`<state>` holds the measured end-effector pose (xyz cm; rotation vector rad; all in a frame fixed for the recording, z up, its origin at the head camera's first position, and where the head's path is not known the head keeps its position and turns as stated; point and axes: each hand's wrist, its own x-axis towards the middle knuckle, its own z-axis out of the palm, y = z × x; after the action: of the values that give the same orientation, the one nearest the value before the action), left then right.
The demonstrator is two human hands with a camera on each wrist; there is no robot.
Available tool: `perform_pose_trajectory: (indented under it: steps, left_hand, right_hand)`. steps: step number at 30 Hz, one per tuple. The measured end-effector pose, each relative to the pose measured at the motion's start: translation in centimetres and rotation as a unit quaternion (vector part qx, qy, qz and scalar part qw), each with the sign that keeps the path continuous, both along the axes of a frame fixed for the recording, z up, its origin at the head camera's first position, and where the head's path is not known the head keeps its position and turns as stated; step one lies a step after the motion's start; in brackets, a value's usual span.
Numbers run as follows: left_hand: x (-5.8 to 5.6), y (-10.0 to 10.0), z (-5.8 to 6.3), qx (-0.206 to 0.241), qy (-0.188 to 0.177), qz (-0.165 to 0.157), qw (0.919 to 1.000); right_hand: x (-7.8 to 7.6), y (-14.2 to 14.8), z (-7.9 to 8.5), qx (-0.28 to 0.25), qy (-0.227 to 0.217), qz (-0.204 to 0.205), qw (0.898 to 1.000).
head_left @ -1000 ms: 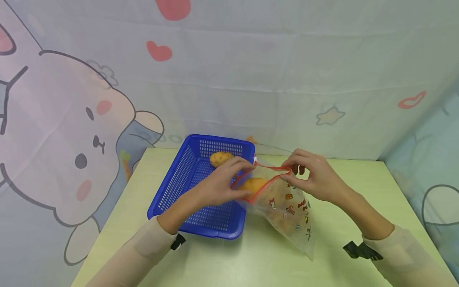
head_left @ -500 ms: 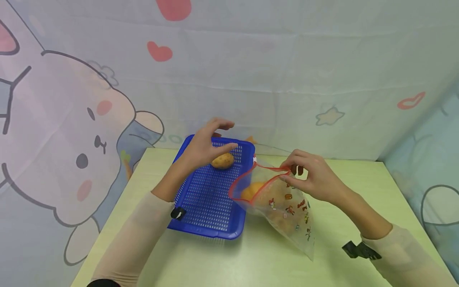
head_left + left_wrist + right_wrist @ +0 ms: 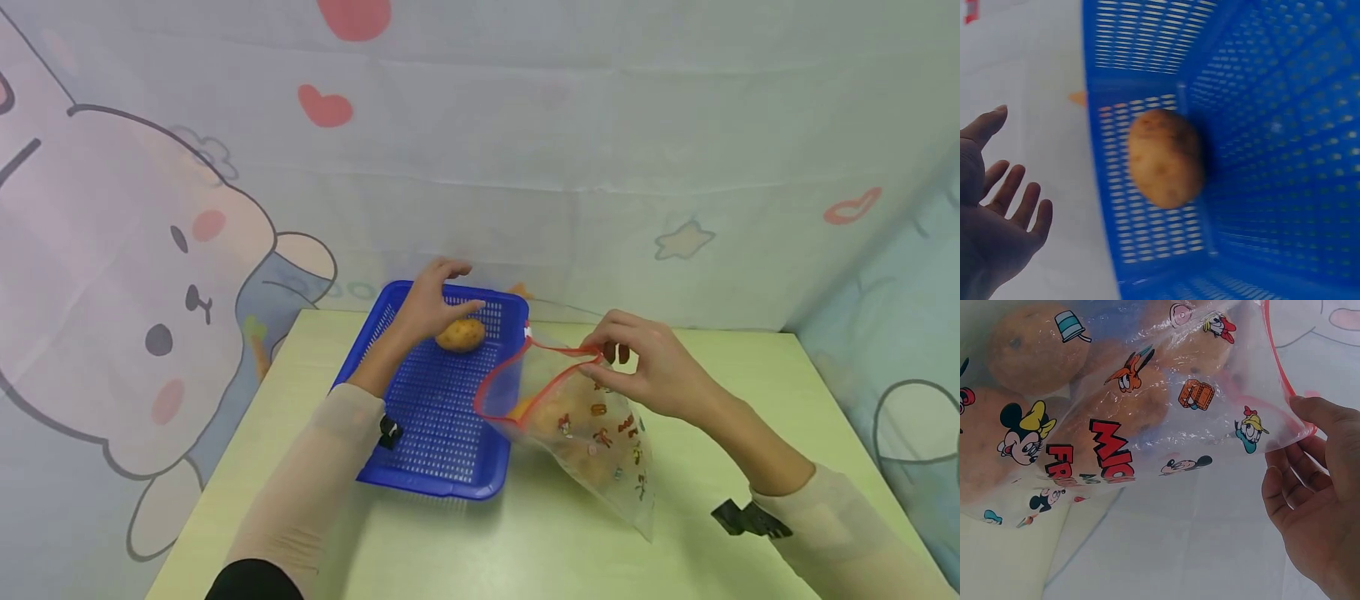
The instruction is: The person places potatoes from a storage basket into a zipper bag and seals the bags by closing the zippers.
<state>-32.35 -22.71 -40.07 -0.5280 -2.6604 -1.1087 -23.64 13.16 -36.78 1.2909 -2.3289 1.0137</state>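
Note:
My left hand (image 3: 431, 307) is over the far end of the blue basket (image 3: 442, 417), thumb and fingers spread apart and holding nothing. Just below it, one potato (image 3: 461, 335) lies in the basket against the far wall; the left wrist view shows this potato (image 3: 1165, 159) apart from the fingers. With thumb and fingers my right hand (image 3: 651, 362) pinches the red-edged mouth of a clear zip bag (image 3: 600, 450). The bag's mouth gapes toward the basket. Several potatoes (image 3: 1038, 347) show through the printed plastic in the right wrist view.
Basket and bag stand side by side on a pale green table (image 3: 720, 467), the bag's mouth overlapping the basket's right rim. Behind the table hangs a printed cloth backdrop (image 3: 570, 167), close to the basket's far end.
My left hand has let go of a potato at the bag's mouth and moved left and back over the basket. That potato has slid deeper into the bag. The right hand has kept its pinch.

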Motion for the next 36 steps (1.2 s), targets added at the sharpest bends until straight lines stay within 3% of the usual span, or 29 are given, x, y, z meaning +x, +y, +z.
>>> perform_pose_trajectory:
  steps: [8, 13, 19, 25, 32, 36]
  left_hand:
    - [-0.7, -0.3, -3.9, -0.047, -0.080, 0.019, 0.9955]
    - [-0.9, -0.1, -5.3, -0.055, -0.112, 0.032, 0.9917]
    - [-0.7, 0.0, -5.8, -0.119, -0.118, 0.046, 0.9848]
    - [-0.5, 0.0, -6.3, -0.164, -0.111, 0.084, 0.9765]
    - [-0.6, -0.4, -6.6, -0.146, -0.101, 0.098, 0.9792]
    - [-0.9, -0.4, -6.0, -0.095, -0.082, 0.094, 0.9876]
  right_hand:
    - [0.2, -0.1, -0.2, 0.004, -0.002, 0.006, 1.000]
    - [0.2, 0.0, -0.3, 0.003, -0.003, 0.005, 1.000]
    - [0.2, -0.1, -0.3, 0.004, -0.004, 0.007, 1.000]
    - [0.0, 0.0, -0.4, 0.004, -0.005, 0.009, 1.000]
    - [0.0, 0.0, -0.5, 0.004, -0.006, 0.010, 1.000]
    - [0.0, 0.0, -0.5, 0.006, -0.006, 0.009, 1.000]
